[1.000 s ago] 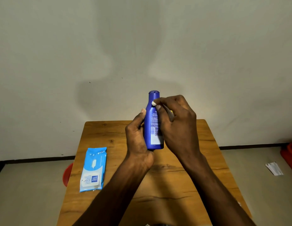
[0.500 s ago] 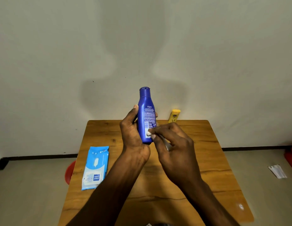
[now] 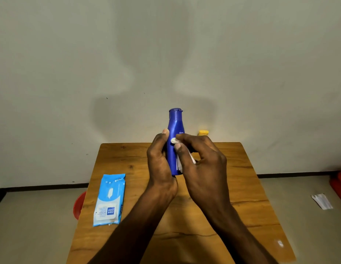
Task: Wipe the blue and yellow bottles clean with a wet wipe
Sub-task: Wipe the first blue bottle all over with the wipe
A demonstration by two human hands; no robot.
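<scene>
Left hand [image 3: 160, 164] grips the blue bottle [image 3: 175, 141] upright; right hand [image 3: 202, 162] pinches the wet wipe [image 3: 173, 140] against it — mid-wipe, I judge — yellow bottle [image 3: 203, 133] at the table's far edge untouched.

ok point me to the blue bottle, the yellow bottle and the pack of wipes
blue bottle [image 3: 175, 126]: head view, on its bare shoulder above the hands
yellow bottle [image 3: 203, 132]: head view, on its cap, behind the right hand
pack of wipes [image 3: 111, 193]: head view, on the middle of its top face
</scene>
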